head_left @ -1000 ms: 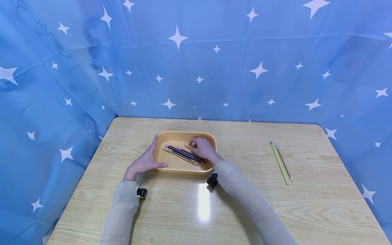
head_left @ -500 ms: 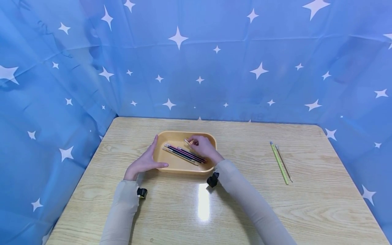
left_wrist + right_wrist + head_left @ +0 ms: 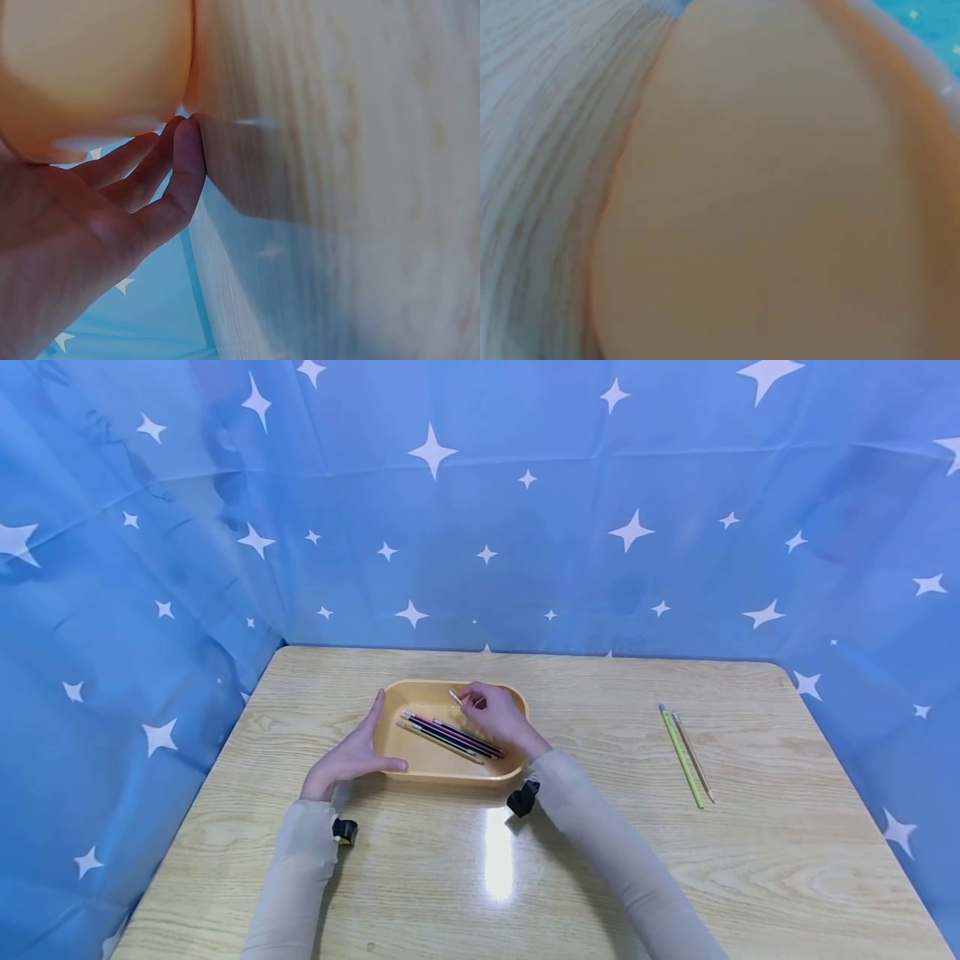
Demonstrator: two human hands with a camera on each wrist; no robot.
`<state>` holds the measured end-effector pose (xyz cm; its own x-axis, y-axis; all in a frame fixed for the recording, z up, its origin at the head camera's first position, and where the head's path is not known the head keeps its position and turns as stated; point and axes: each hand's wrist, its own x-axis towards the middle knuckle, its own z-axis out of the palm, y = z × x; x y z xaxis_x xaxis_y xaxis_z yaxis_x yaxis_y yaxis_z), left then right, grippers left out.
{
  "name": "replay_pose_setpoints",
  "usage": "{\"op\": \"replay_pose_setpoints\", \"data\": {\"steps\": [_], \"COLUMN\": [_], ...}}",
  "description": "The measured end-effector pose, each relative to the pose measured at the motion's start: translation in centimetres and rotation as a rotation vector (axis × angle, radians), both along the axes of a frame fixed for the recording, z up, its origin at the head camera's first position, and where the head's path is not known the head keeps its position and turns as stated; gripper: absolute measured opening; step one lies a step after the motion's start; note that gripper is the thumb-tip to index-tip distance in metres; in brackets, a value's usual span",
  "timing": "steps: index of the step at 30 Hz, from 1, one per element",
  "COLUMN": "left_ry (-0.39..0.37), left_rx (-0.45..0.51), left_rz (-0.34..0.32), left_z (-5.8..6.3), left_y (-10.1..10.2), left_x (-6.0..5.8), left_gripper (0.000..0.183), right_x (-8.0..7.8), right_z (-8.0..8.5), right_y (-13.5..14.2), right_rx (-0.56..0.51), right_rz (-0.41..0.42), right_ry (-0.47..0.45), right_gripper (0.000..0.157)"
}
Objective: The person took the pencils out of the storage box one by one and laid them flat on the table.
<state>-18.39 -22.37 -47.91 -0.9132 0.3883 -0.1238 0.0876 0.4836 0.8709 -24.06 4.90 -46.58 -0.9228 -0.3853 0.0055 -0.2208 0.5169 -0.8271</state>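
Observation:
A yellow-orange tray (image 3: pixel 386 752) sits on the table with several pencils (image 3: pixel 450 739) lying slantwise in it, most of them dark, some light. My left hand (image 3: pixel 352 756) rests against the tray's left end, thumb along the front rim and fingers spread toward the back; in the left wrist view its fingers (image 3: pixel 161 169) touch the tray's outer wall. Inside the tray's right half, my right hand (image 3: pixel 493 714) pinches a pencil, of which only the pale end (image 3: pixel 454 696) shows. The right wrist view has just the tray's blurred side (image 3: pixel 757 187), with no hand visible.
Two more pencils lie side by side on the table's right part, one green (image 3: pixel 682 760) and one brownish (image 3: pixel 694 758). A blue curtain with white stars (image 3: pixel 570 552) hangs behind and beside the wooden table (image 3: pixel 600 718).
My right hand has shifted slightly toward the back of the tray, and the pencil end between its fingers has moved up and left. My left hand stays at the tray's end.

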Motion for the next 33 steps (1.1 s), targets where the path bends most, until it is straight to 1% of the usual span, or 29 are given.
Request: {"op": "replay_pose_setpoints", "data": {"steps": [5, 10, 16, 19, 24, 33], "left_ry": [0.002, 0.013, 0.011, 0.010, 0.010, 0.006], "left_rx": [0.004, 0.020, 0.008, 0.008, 0.002, -0.018], "left_rz": [-0.012, -0.027, -0.031, -0.028, -0.025, -0.025], "left_z": [0.2, 0.5, 0.4, 0.3, 0.3, 0.2], "left_y": [-0.1, 0.0, 0.0, -0.1, -0.1, 0.0], "left_x": [0.0, 0.1, 0.2, 0.2, 0.2, 0.3], "left_gripper": [0.133, 0.133, 0.134, 0.132, 0.131, 0.130], "right_x": [-0.1, 0.1, 0.6, 0.9, 1.5, 2.2], "right_z": [0.7, 1.4, 2.3, 2.5, 2.5, 3.1], "right_y": [0.1, 0.4, 0.9, 1.4, 2.2, 4.0], "right_rx": [0.014, 0.005, -0.037, -0.055, -0.082, -0.083], "right_rz": [-0.003, 0.008, 0.027, 0.027, 0.015, -0.024], "right_ry": [0.048, 0.050, 0.062, 0.062, 0.087, 0.077], "right_gripper": [0.021, 0.021, 0.021, 0.021, 0.020, 0.023]}}
